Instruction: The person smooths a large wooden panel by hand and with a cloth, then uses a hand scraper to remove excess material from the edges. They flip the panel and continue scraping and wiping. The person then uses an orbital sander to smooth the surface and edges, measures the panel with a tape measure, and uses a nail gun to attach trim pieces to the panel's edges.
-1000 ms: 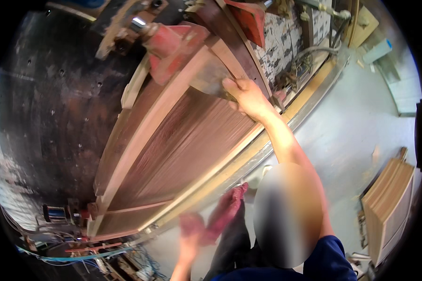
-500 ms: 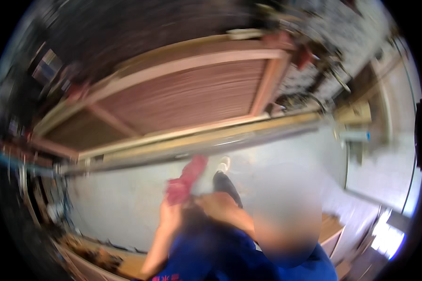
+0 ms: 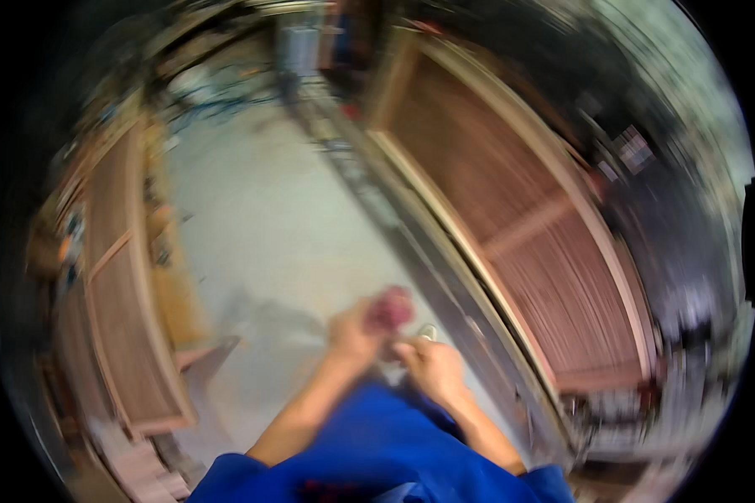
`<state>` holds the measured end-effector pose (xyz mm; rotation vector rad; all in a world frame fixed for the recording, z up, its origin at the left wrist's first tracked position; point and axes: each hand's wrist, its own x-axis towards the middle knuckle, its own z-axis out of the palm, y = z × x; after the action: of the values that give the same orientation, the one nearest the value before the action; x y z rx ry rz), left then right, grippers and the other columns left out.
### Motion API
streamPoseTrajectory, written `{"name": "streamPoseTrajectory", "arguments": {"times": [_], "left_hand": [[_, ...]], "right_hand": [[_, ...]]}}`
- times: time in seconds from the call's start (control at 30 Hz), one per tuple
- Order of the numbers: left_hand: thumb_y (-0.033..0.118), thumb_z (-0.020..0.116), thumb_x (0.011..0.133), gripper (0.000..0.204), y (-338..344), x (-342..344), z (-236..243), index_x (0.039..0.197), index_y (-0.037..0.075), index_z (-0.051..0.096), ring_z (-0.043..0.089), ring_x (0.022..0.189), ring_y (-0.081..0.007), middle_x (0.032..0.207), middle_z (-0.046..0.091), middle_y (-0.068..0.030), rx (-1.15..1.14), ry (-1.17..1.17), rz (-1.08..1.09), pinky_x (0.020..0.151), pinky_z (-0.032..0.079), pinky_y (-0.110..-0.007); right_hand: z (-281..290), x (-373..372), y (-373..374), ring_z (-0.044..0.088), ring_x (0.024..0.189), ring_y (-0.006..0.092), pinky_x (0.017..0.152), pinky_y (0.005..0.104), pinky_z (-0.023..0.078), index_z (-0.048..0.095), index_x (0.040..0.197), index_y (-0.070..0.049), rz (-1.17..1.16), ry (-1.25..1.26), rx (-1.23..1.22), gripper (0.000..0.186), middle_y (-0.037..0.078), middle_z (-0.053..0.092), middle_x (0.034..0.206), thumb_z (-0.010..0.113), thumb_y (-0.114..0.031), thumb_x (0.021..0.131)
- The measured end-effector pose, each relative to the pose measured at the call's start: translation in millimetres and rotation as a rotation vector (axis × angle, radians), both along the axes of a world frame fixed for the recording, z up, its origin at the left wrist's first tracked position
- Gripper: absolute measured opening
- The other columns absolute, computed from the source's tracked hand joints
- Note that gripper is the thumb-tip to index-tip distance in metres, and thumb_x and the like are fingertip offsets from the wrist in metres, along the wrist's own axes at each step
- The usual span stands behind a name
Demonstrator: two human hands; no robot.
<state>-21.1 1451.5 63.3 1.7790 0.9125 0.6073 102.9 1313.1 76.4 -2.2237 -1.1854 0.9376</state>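
My left hand (image 3: pixel 354 331) is closed on a dark red cloth (image 3: pixel 389 308) that looks like gloves, held in front of my body. My right hand (image 3: pixel 428 363) is just to its right and a little lower, fingers curled in toward the cloth's lower end; motion blur hides what is between them. On the right, a long wooden framed panel (image 3: pixel 512 236) with a crossbar rests along the edge of a dark machine (image 3: pixel 663 251). My shoe shows on the floor beyond my right hand.
At left, another framed wooden panel (image 3: pixel 143 339) lies on a low stack with yellowish boards. Pale floor (image 3: pixel 252 201) runs between both sides. A metal rail (image 3: pixel 424 251) borders the machine. Blue hoses or cords (image 3: pixel 231 105) lie at the far end.
My view has swung round along the machine, putting its panel on my right. My right hand has left the panel's frame and come down beside my left hand and the red cloth.
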Motion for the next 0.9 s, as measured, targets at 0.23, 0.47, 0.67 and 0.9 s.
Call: {"name": "streamPoseTrajectory", "arguments": {"times": [0.23,0.47,0.67,0.9], "left_hand": [[0.033,0.078,0.089,0.037,132.3,-5.3,-63.3,0.119,0.015,0.067,0.07,0.09,-0.0427,0.096,0.073,-0.0165,0.246,0.093,0.203,0.078,0.055,-0.051],[0.014,0.068,0.095,0.017,301.3,-45.1,-43.2,0.111,0.006,0.067,0.071,0.083,-0.038,0.096,0.071,-0.0184,0.245,0.016,0.801,0.071,0.055,-0.047],[0.006,0.05,0.106,0.025,471.7,-103.9,-10.1,0.127,0.0,0.063,0.066,0.098,-0.0156,0.11,0.068,-0.0056,-0.524,-1.124,0.914,0.083,0.053,-0.033],[0.023,0.059,0.104,0.039,666.7,-124.9,-32.0,0.137,0.002,0.056,0.059,0.113,-0.0315,0.125,0.057,-0.0169,-0.129,-0.432,0.918,0.102,0.046,-0.042]], "right_hand": [[-1.2,30.5,166.2,0.069,0.07,0.0405,0.065,0.0457,0.052,0.079,0.099,-0.007,0.128,0.024,-0.037,0.039,0.021,0.068,0.073,0.067,-0.044,0.102],[-38.4,42.2,388.0,0.051,0.059,0.0096,0.055,0.0309,0.042,0.068,0.081,0.001,0.362,0.303,0.175,0.046,0.003,0.059,0.063,0.07,-0.039,0.105],[-84.5,36.9,622.0,0.067,0.088,0.0163,0.077,0.0323,0.054,0.066,0.122,-0.002,0.04,0.915,-0.032,0.035,0.005,0.07,0.098,0.073,-0.03,0.102],[-97.4,-62.1,826.0,0.063,0.127,0.0318,0.103,0.0495,0.056,0.056,0.147,-0.01,-0.083,1.473,-0.283,0.059,0.013,0.065,0.139,0.061,-0.05,0.103]]}}
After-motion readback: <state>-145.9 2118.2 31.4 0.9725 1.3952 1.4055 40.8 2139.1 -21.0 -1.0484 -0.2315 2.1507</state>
